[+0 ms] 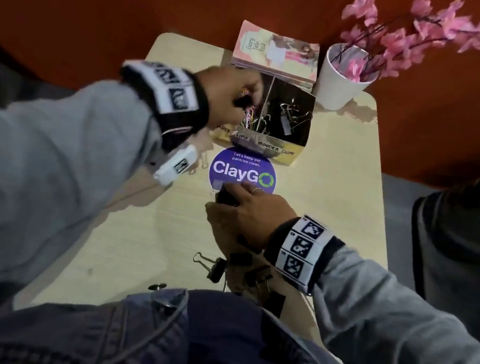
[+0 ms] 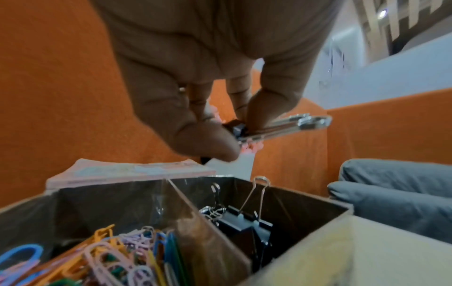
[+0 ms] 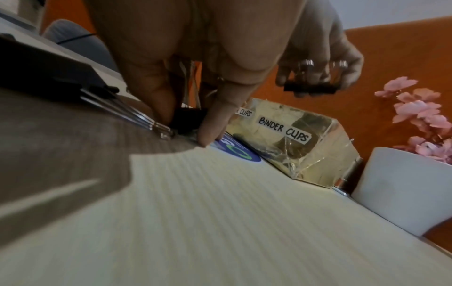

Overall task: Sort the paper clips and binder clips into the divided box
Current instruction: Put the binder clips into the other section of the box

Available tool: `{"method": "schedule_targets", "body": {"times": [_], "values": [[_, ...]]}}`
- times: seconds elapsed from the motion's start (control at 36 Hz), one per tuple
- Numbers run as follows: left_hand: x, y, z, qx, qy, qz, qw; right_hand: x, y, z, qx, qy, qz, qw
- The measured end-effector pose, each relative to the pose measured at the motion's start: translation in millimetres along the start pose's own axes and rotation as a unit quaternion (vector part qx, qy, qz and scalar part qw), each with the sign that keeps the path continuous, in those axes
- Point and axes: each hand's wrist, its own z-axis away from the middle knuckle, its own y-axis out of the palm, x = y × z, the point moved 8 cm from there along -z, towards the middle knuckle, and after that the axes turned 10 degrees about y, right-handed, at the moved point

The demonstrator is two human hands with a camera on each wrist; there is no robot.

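The divided box [image 1: 271,150] stands at the far middle of the table, labelled for paper clips on the left and binder clips on the right. Coloured paper clips [image 2: 110,257] fill its left part and black binder clips [image 2: 244,222] lie in its right part. My left hand [image 2: 238,133] hovers over the divider and pinches a black binder clip [image 2: 269,129] with silver handles. My right hand [image 1: 240,194] is low on the table, its fingers pinching another black binder clip [image 3: 188,120]. Several loose binder clips [image 1: 218,269] lie near the front edge.
A round purple sticker [image 1: 243,173] lies flat just in front of the box. Behind the box sit a pink book [image 1: 275,53] and a white pot [image 1: 341,78] with pink flowers. A few loose paper clips [image 1: 201,160] lie by my left wrist. Orange partition walls surround the table.
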Motion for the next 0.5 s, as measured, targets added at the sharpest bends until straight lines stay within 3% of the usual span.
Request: {"method": "schedule_targets", "body": {"times": [0.08, 0.28, 0.39, 0.5], "values": [[-29, 1, -37, 0.007, 0.050, -0.035, 0.998, -8, 0, -5, -0.017, 0.010, -0.016, 1.000], [-39, 38, -94, 0.049, 0.047, -0.116, 0.991, -23, 1, -2, -0.053, 0.031, -0.057, 0.996], [-26, 31, -91, 0.023, 0.021, -0.117, 0.993, -28, 3, 0, -0.054, 0.038, -0.060, 0.996], [-16, 10, -54, -0.009, 0.014, -0.079, 0.997, -23, -2, 4, -0.080, 0.001, -0.026, 0.996]]}}
